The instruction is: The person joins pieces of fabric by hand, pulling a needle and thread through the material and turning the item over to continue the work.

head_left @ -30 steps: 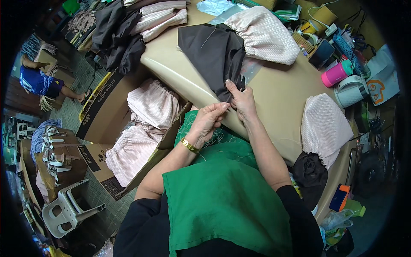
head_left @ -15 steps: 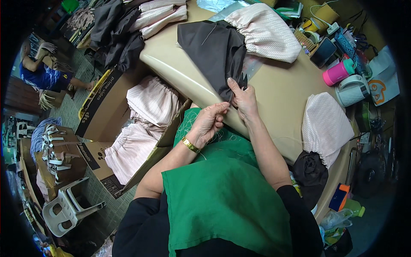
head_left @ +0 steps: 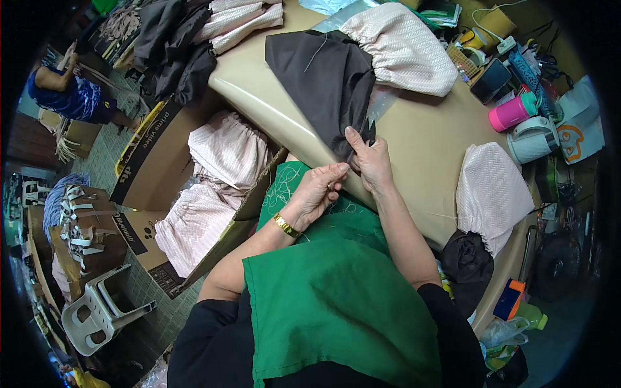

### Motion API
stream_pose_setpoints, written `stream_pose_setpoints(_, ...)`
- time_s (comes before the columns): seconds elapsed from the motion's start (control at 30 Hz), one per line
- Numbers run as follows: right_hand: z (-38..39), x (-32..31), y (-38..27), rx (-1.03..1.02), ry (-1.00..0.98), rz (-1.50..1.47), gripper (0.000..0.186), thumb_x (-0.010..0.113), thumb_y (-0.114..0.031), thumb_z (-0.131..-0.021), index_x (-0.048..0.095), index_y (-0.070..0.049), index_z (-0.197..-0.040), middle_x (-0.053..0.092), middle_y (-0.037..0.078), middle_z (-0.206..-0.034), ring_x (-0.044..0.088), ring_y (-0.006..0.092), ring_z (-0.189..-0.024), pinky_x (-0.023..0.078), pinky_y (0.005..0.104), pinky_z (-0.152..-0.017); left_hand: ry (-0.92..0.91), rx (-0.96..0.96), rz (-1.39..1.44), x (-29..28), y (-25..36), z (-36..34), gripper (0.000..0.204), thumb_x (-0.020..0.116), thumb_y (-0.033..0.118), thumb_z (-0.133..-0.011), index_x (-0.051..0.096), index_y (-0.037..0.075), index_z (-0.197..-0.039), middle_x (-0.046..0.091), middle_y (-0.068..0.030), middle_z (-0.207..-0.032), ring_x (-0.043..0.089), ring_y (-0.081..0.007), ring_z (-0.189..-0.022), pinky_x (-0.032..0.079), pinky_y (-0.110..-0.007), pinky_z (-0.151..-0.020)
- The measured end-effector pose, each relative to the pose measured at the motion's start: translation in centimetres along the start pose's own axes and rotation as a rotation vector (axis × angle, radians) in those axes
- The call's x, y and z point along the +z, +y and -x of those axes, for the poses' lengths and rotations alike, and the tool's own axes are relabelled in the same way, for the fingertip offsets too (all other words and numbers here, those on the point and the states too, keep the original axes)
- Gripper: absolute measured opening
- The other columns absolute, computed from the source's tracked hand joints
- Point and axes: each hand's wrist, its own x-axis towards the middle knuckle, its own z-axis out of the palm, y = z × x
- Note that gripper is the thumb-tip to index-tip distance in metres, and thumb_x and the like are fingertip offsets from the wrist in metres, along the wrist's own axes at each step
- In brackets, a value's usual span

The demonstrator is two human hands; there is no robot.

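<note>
A dark brown cloth (head_left: 317,77), joined to a gathered pale pink textured fabric piece (head_left: 411,48), lies on the table with its lower corner drawn to the near edge. My right hand (head_left: 372,160) is closed at that corner, thumb up against the cloth. Dark pointed tips like thread snips (head_left: 371,132) stick out past its fingers, mostly hidden. My left hand (head_left: 318,187), with a gold watch at the wrist, pinches right beside it at the cloth's tip. What lies between its fingertips is too small to make out. Loose pale threads (head_left: 284,187) lie on my green apron (head_left: 336,304).
To the left, an open cardboard box (head_left: 152,152) holds pale pink fabric pieces (head_left: 194,226). Another pink-and-dark piece (head_left: 490,194) rests at the table's right. A pink bottle (head_left: 511,113), phone (head_left: 490,81) and white kettle (head_left: 532,137) crowd the far right. Another person (head_left: 71,90) is at upper left.
Both hands have shifted only slightly, staying together at the cloth's corner. The dark tips by my right hand show less than before. The person at upper left has moved their arms.
</note>
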Motion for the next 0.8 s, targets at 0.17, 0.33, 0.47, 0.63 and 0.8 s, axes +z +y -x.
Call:
stream_pose_setpoints(0.17,0.5,-2.2,1.9,-0.164,-0.003,0.299,0.031,0.066,-0.029,-0.091,0.056,-0.001,-0.102,0.058,0.004,-0.08,0.054,0.0131,-0.067,0.041,0.0309,-0.061,-0.081,0.052,0.003,-0.6,-0.6,-0.3,0.012,0.065,0.02,-0.091,0.063,0.008,-0.089,0.056,0.0061,-0.073,0.048,-0.0003,-0.059,0.038,-0.013,-0.047)
stream_pose_setpoints(0.33,3.9,-3.0,-1.2,-0.565,0.073,0.861,0.035,0.065,-0.018,-0.086,0.056,-0.012,-0.119,0.06,0.009,-0.096,0.06,0.0268,-0.086,0.044,0.0385,-0.078,-0.015,0.088,0.021,-0.3,-0.4,0.0,0.012,0.065,0.019,-0.091,0.063,0.008,-0.087,0.057,0.0054,-0.073,0.049,-0.0009,-0.059,0.039,-0.014,-0.048)
stream_pose_setpoints(0.47,4.7,-4.1,-2.0,-0.865,0.005,1.227,0.032,0.07,-0.017,-0.077,0.064,-0.016,-0.108,0.059,0.003,-0.092,0.057,0.0211,-0.08,0.04,0.035,-0.068,0.032,0.076,0.046,-0.3,-0.8,0.1,0.011,0.064,0.018,-0.092,0.063,0.008,-0.087,0.057,0.0052,-0.074,0.05,-0.0011,-0.06,0.04,-0.014,-0.049)
stream_pose_setpoints(0.63,4.0,-4.5,-0.7,-1.079,0.013,1.275,0.028,0.073,-0.015,-0.07,0.069,-0.019,-0.098,0.059,-0.002,-0.09,0.056,0.0153,-0.075,0.037,0.0325,-0.064,0.02,0.06,0.075,-0.4,-1.1,-0.1,0.01,0.063,0.016,-0.092,0.063,0.007,-0.088,0.058,0.0049,-0.074,0.05,-0.0011,-0.06,0.04,-0.014,-0.049)
stream_pose_setpoints(0.8,3.4,-4.5,-0.2,-1.182,-0.016,1.297,0.026,0.072,-0.014,-0.07,0.07,-0.019,-0.096,0.058,-0.003,-0.088,0.055,0.0137,-0.071,0.035,0.0321,-0.061,-0.015,0.071,0.078,-0.6,-1.0,-0.2,0.012,0.062,0.018,-0.093,0.063,0.007,-0.089,0.06,0.0046,-0.079,0.051,-0.0009,-0.061,0.041,-0.016,-0.049)
